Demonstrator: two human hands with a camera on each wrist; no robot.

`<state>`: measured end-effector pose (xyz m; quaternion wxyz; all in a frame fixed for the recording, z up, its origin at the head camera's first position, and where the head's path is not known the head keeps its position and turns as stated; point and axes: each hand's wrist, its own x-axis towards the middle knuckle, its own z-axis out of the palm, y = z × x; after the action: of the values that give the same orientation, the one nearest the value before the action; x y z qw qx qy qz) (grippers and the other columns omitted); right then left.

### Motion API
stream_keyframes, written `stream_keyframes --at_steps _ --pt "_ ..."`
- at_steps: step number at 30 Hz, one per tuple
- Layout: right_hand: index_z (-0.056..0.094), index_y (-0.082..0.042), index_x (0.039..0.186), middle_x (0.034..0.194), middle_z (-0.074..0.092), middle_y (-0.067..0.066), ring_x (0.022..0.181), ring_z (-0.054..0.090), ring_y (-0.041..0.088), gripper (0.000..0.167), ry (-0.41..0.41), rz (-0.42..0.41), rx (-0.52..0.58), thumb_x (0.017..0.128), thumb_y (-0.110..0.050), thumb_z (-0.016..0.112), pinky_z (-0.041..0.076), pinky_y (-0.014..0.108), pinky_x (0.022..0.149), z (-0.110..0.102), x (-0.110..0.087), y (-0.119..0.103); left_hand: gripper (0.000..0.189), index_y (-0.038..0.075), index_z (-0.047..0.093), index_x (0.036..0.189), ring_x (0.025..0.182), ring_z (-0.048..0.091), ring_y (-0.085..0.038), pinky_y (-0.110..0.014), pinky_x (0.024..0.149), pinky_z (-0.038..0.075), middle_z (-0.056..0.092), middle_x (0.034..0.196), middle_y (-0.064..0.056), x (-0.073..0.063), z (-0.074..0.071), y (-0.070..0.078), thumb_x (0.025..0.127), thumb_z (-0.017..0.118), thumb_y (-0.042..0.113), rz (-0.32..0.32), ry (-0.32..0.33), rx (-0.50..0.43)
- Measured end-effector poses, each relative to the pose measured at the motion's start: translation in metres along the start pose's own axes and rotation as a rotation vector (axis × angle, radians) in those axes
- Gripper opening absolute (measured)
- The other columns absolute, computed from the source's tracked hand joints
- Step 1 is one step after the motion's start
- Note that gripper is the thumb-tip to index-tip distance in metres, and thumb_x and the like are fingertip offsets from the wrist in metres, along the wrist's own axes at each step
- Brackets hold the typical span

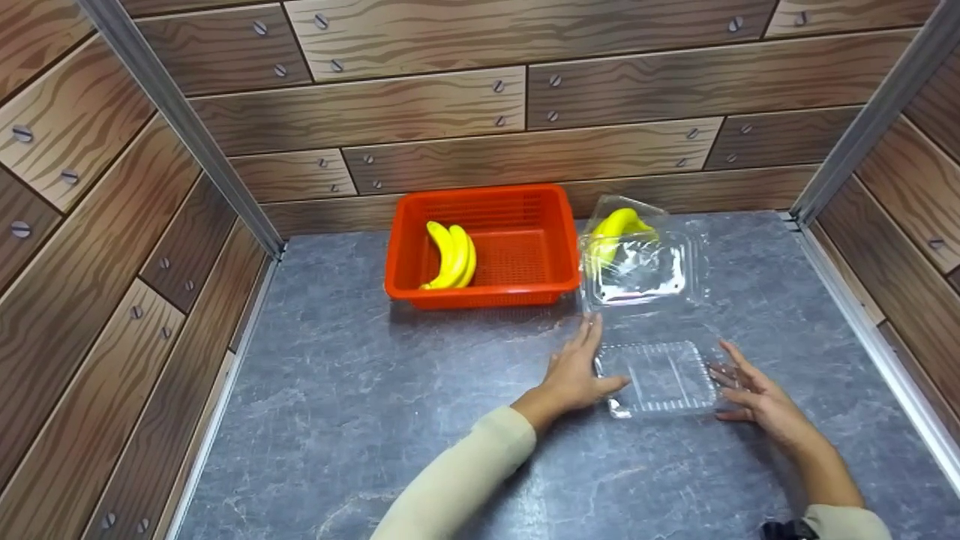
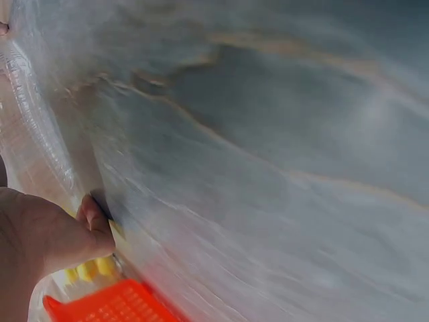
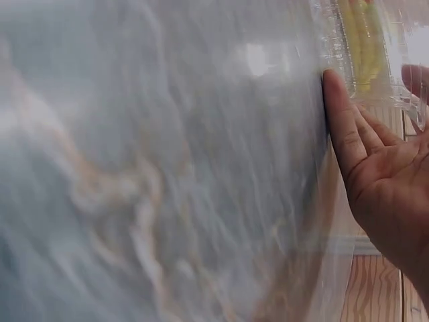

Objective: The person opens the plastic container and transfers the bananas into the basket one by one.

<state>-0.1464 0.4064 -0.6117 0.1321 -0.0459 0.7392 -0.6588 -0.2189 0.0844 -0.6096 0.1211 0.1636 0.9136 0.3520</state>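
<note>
A clear plastic container (image 1: 664,379) with ribbed walls lies on the grey tabletop between the two hands. My left hand (image 1: 576,371) is at its left side, fingers stretched forward and the thumb over the near left rim. At the right side, my right hand (image 1: 765,405) has its fingers spread loosely, fingertips right at the container's edge. In the right wrist view the right hand (image 3: 389,161) shows straight fingers beside the clear plastic. Only part of the left hand (image 2: 50,235) appears in the left wrist view.
Behind the container stands another clear plastic box (image 1: 694,270), overlapping yellow bananas (image 1: 616,232). To its left, a red basket (image 1: 517,289) holds a bunch of bananas (image 1: 454,259). Wood-patterned walls (image 1: 450,97) enclose the table (image 1: 337,420) at the back and sides.
</note>
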Motion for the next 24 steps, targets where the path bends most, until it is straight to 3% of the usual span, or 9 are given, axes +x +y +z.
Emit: stream_keyframes --at_steps 7,14,16,19,22,24 --pt "0.006 -0.022 0.174 0.138 0.061 -0.033 0.126 0.058 -0.016 0.08 -0.004 -0.053 0.084 0.109 0.003 0.046 0.065 0.031 0.085 -0.019 -0.006 0.008 0.116 0.039 0.003 0.172 0.16 0.034 -0.047 -0.064 0.13 0.028 0.004 0.183 0.008 0.009 0.012 0.016 0.088 0.081 0.059 0.002 -0.011 -0.007" --pt "-0.001 -0.024 0.173 0.14 0.059 -0.032 0.127 0.059 -0.013 0.08 -0.022 -0.046 0.191 0.111 0.001 0.043 0.065 0.034 0.089 -0.037 -0.015 0.011 0.112 0.039 0.005 0.172 0.16 0.036 -0.044 -0.064 0.131 0.028 0.01 0.181 0.013 0.017 0.024 0.031 0.089 0.074 0.07 0.011 0.006 0.004" --pt "-0.002 -0.024 0.173 0.14 0.06 -0.031 0.126 0.06 -0.012 0.08 -0.021 -0.052 0.219 0.111 0.002 0.042 0.066 0.036 0.089 -0.041 -0.017 0.012 0.11 0.039 0.008 0.172 0.16 0.038 -0.041 -0.063 0.13 0.029 0.02 0.179 0.013 0.018 0.028 0.035 0.089 0.071 0.073 0.007 0.031 -0.014" --pt "-0.003 -0.024 0.173 0.139 0.061 -0.03 0.126 0.061 -0.011 0.08 -0.01 -0.062 0.242 0.111 0.002 0.041 0.066 0.036 0.088 -0.046 -0.019 0.013 0.108 0.035 0.018 0.172 0.151 0.052 -0.033 -0.052 0.125 0.043 0.042 0.171 0.009 0.021 0.034 0.042 0.087 0.07 0.076 0.0 0.112 -0.018" --pt "-0.004 -0.025 0.173 0.138 0.063 -0.029 0.124 0.062 -0.01 0.08 0.013 -0.061 0.265 0.111 0.002 0.041 0.066 0.036 0.087 -0.05 -0.022 0.013 0.106 0.025 0.03 0.169 0.13 0.07 -0.024 -0.039 0.108 0.057 0.067 0.151 0.002 0.024 0.042 0.047 0.086 0.073 0.074 -0.023 0.217 -0.042" --pt "-0.004 -0.024 0.173 0.137 0.063 -0.029 0.123 0.062 -0.011 0.08 0.035 -0.061 0.278 0.112 0.001 0.042 0.066 0.036 0.086 -0.052 -0.023 0.013 0.102 0.019 0.037 0.165 0.116 0.075 -0.021 -0.035 0.098 0.061 0.075 0.137 0.001 0.025 0.048 0.05 0.086 0.076 0.071 -0.048 0.269 -0.104"
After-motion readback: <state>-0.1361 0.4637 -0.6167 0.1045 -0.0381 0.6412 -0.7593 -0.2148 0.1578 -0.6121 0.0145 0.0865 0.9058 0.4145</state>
